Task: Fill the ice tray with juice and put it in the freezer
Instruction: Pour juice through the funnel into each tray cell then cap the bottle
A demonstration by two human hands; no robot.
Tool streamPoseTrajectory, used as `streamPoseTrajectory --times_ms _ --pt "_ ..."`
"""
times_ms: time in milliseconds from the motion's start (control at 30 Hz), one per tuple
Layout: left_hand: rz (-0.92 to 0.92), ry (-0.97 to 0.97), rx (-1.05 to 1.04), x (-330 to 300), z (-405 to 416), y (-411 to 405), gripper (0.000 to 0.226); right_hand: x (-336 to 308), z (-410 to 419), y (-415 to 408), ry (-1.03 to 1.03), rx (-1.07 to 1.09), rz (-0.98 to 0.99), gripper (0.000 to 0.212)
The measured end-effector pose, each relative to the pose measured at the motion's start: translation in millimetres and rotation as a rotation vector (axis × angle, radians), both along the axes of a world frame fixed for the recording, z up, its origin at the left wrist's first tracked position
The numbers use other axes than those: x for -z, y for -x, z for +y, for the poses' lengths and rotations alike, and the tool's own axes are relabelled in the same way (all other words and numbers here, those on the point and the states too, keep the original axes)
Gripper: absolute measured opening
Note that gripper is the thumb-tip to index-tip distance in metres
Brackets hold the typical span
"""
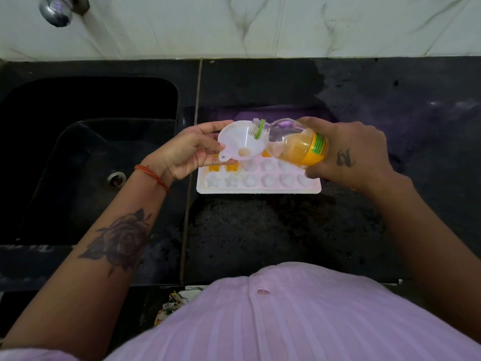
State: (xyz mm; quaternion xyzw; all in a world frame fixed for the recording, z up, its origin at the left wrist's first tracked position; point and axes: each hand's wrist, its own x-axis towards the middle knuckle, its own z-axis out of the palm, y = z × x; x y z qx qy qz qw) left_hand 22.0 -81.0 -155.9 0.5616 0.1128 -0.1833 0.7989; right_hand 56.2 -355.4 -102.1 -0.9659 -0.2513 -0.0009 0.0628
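at a black stone counter (260,230), i tip a juice bottle (299,144) over a white funnel (239,142), with the ice tray (260,187) lying flat below both. my right hand (346,152) is wrapped around the bottle's labelled lower half, fingers curled under it, and holds it nearly on its side with the open neck and its green ring resting over the funnel's rim. the orange juice sits pooled in the lower part of the bottle, near my palm; the neck end looks clear. my left hand (187,149) steadies the funnel from the side, thumb and fingertips pinching its rim close to the small tab, palm turned up. the funnel hangs above the tray's far row, and its spout and bowl hide the moulds directly beneath. the tray is pale pink-white with star, flower and heart-shaped moulds; a few in the far left part show orange juice, while the near row looks unfilled. the tray's right end is partly covered by the bottle and my right hand. just left of the tray, past a seam in the stone, a dark sink (91,152) drops away, with its drain (116,178) near my left wrist, which wears a red thread bracelet (152,174). a chrome tap (56,10) juts from the marbled white wall tiles (286,24) behind. my lilac striped shirt (286,316) fills the foreground.
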Motion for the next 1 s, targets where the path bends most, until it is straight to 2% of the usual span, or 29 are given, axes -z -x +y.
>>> streamPoseTrajectory --times_ms 300,667,1000 --pt "0.029 -0.019 0.014 2.3 -12.1 -6.4 0.052 -1.2 -9.5 1.0 0.125 0.012 -0.075 0.074" --pt "0.036 -0.03 0.019 -1.5 -14.1 -7.2 0.051 2.0 -11.7 -2.7 0.139 0.001 -0.13 0.074" --pt "0.032 -0.004 0.021 -1.1 -11.5 -10.5 0.051 0.6 -14.3 -3.5 0.035 0.02 0.006 0.084"
